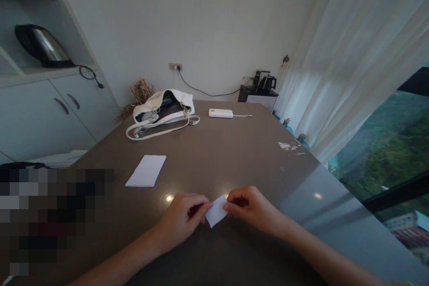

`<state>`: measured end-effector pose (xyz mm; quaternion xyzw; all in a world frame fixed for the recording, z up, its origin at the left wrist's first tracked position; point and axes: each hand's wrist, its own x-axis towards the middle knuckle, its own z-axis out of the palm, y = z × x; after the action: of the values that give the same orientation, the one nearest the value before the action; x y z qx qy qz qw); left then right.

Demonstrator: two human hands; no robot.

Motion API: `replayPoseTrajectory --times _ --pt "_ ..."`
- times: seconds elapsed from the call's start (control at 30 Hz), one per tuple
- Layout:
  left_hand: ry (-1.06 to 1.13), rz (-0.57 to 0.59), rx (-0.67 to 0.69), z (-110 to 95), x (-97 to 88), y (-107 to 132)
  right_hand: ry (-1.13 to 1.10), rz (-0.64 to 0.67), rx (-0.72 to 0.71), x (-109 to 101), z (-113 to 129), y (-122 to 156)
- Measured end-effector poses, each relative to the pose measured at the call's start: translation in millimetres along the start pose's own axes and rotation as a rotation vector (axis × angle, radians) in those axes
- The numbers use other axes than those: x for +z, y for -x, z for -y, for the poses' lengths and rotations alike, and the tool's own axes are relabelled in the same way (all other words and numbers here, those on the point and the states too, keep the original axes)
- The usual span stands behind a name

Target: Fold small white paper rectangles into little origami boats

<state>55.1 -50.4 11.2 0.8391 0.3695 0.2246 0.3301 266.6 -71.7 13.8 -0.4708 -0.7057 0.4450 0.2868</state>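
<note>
A small folded white paper [216,211] is held just above the brown table [234,152] near its front edge. My left hand [183,220] pinches the paper's left side with curled fingers. My right hand [250,208] pinches its right side, fingers closed on the edge. A flat stack of white paper sheets [146,170] lies on the table, further back and to the left of my hands.
A white handbag [163,109] with a loose strap lies at the far left of the table, a white power bank [220,113] with a cable beside it. A kettle [42,46] sits on a shelf at left. Curtains and a window fill the right side.
</note>
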Motion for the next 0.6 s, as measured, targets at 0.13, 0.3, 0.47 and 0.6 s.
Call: replayPoseTrajectory --times 0.13,0.3,0.47,0.6 --pt "-0.026 -0.035 -0.031 1.3 0.7 -0.5 0.087 -0.030 -0.011 -1.3 -0.2 0.1" --pt "-0.064 -0.049 -0.020 4.2 2.1 -1.6 -0.109 0.002 0.059 -2.3 0.2 -0.1" --pt "-0.010 -0.095 -0.077 5.0 3.1 -1.0 -0.473 0.034 0.059 -3.3 -3.7 -4.1" --pt "0.110 -0.037 -0.127 6.9 6.1 -1.1 -0.534 0.032 0.028 -2.8 -6.3 -5.2"
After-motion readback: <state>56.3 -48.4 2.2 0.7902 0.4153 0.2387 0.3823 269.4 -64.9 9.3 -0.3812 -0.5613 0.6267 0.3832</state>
